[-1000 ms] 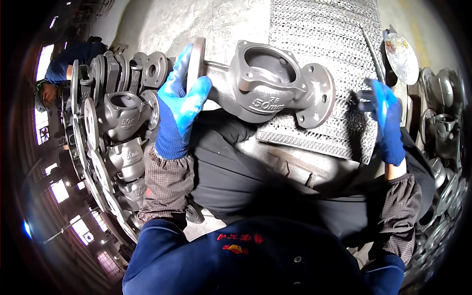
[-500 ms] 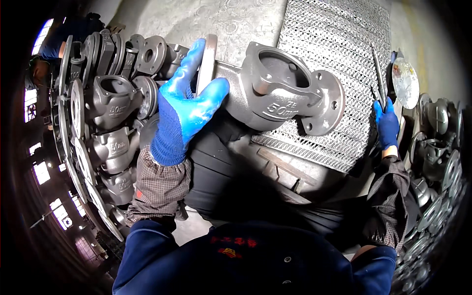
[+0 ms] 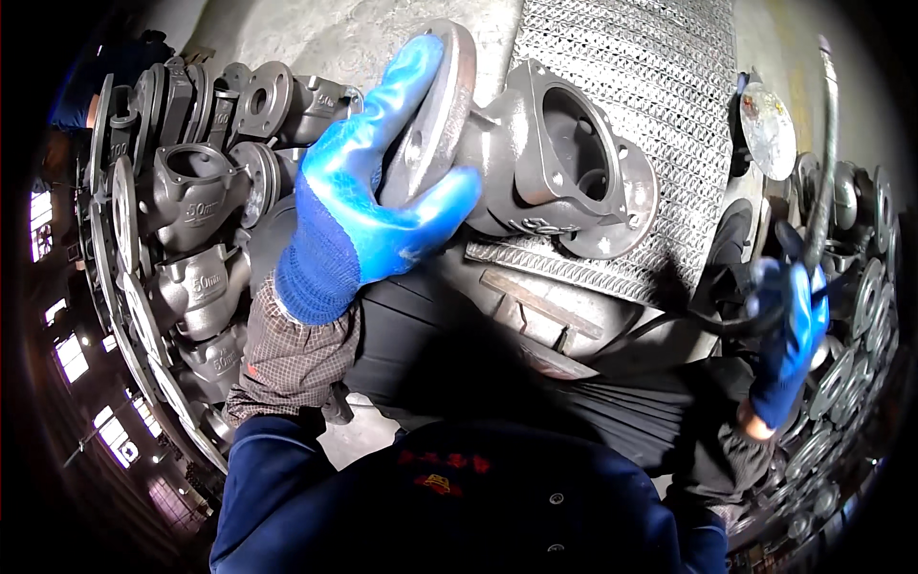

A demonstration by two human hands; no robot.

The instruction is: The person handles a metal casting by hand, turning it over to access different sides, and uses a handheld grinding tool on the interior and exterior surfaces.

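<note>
My left hand (image 3: 382, 191), in a blue coated glove, grips a grey cast-metal valve body (image 3: 521, 158). Its fingers lie over the end flange and the thumb presses near the flange's lower edge. The valve body leans to one side over a patterned metal mesh mat (image 3: 622, 57), its wide round opening turned to the right. Off to the right, my right hand (image 3: 789, 325), also gloved in blue and partly blurred, is closed around a long thin metal rod tool (image 3: 822, 143). The rod stands nearly upright above the fist, and a dark hose-like strip extends leftward from the hand.
Several similar valve bodies (image 3: 196, 206) are stacked at the left. More flanged castings (image 3: 851, 383) are piled at the right. A round pale disc (image 3: 767, 131) stands beyond the right hand. A metal bar frame (image 3: 540, 306) lies below the mat, close to my legs.
The valve body has been turned and tilted by my left hand, its opening swinging right. My right hand has moved right and nearer me, lifting the rod off the mat's side.
</note>
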